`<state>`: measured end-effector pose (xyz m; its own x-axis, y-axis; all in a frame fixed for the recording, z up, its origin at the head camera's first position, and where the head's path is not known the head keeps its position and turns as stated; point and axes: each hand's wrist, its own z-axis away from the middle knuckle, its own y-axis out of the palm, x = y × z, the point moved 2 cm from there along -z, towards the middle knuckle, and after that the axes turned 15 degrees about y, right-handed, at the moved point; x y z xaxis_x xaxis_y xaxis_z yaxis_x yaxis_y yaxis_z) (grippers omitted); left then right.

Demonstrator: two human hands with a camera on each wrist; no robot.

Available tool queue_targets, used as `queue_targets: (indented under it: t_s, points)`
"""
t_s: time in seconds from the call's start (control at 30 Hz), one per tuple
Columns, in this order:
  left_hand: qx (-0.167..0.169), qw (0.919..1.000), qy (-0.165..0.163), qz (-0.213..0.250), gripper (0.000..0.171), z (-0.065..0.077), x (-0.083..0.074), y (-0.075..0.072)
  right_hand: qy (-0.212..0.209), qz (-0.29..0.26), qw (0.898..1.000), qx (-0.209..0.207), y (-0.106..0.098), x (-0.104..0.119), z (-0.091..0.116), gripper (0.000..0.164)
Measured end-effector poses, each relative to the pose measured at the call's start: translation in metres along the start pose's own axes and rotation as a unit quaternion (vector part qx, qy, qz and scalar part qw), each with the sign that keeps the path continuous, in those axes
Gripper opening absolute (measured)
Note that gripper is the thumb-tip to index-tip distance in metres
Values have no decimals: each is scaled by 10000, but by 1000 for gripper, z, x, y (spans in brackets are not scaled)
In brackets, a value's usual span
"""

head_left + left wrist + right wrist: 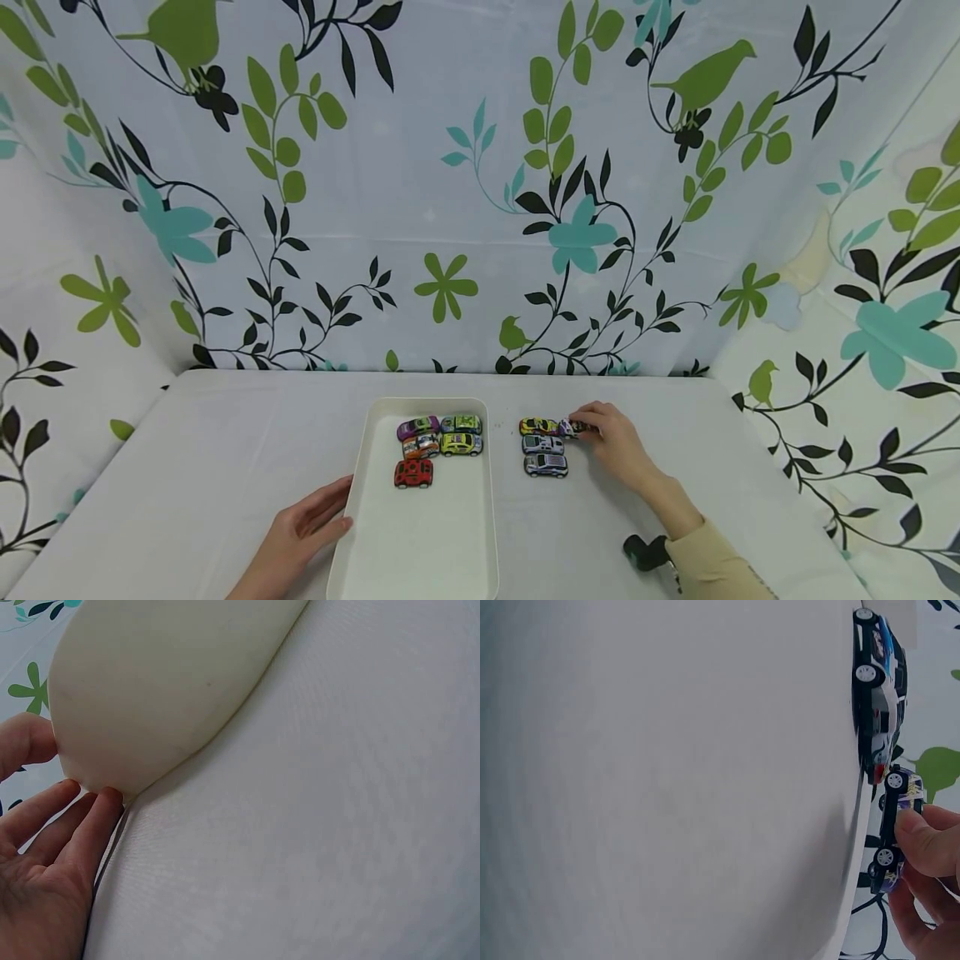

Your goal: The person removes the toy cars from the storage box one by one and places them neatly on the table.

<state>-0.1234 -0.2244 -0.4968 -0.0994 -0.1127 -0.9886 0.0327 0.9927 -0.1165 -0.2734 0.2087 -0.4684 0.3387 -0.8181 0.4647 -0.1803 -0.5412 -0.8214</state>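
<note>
My right hand [611, 442] pinches a purple-and-white toy car [904, 814] between thumb and fingers, with its wheels clear of the tabletop in the right wrist view. Right beside it is a yellow toy car [537, 427]. Nearer me in the same group lie a silver-white toy car [542, 445] and a silver-blue toy car [545, 465]. My left hand [300, 525] rests its fingertips against the left side of a white tray [420, 542]. Up close, the left fingers [97, 825] touch the tray's outer wall. Several toy cars stand in the tray's far part, among them a red one [413, 473].
A small black object [643, 552] lies on the white-covered table [225, 433] beside my right sleeve [708, 562]. Patterned cloth [442, 225] with leaves and birds hangs behind the table and along both sides.
</note>
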Motion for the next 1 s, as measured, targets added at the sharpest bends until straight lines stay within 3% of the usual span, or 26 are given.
queue_targets:
  t_s: [0.27, 1.0]
  points:
    - [-24, 9999, -88, 43, 61, -2, 4, 0, 429, -26, 9985, 341, 2, -12, 0, 30]
    - [-61, 10000, -54, 45, 60, -2, 5, 1, 274, -49, 9993, 231, 5, -9, -2, 35]
